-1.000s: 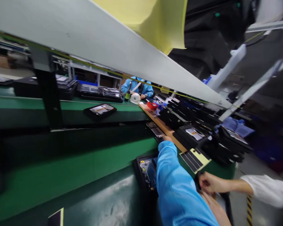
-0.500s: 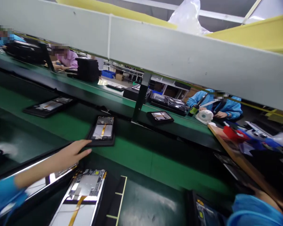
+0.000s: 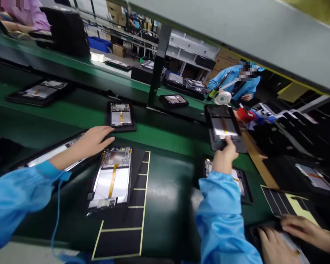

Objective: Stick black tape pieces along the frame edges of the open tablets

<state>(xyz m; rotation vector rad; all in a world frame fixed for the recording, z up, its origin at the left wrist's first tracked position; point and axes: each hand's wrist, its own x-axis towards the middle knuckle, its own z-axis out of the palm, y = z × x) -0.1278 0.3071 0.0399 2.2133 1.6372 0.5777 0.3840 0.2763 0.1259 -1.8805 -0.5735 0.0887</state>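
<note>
My right hand (image 3: 224, 157) grips the near edge of an opened tablet (image 3: 224, 126) on a black backing, thumb on top, at the right side of the green belt. Beneath my right forearm lies another opened tablet (image 3: 243, 183), partly hidden. My left hand (image 3: 97, 139) is open, its fingers stretched beside the near left edge of an opened tablet (image 3: 121, 116) on the belt; whether they touch it I cannot tell. In front of me an opened tablet (image 3: 112, 178) with an orange ribbon cable rests on a black mat. A larger tilted panel (image 3: 53, 156) shows behind my left wrist.
A co-worker's hands (image 3: 288, 234) work on a device at lower right. A wooden strip (image 3: 258, 161) runs along the right. A metal post (image 3: 158, 62) and an overhead shelf (image 3: 236, 25) stand beyond the belt (image 3: 165, 137). Another opened tablet (image 3: 41, 91) lies far left.
The view has shifted down and right. My right hand has come from the lower right onto the belt with a tablet. My left hand stays beside the same tablet.
</note>
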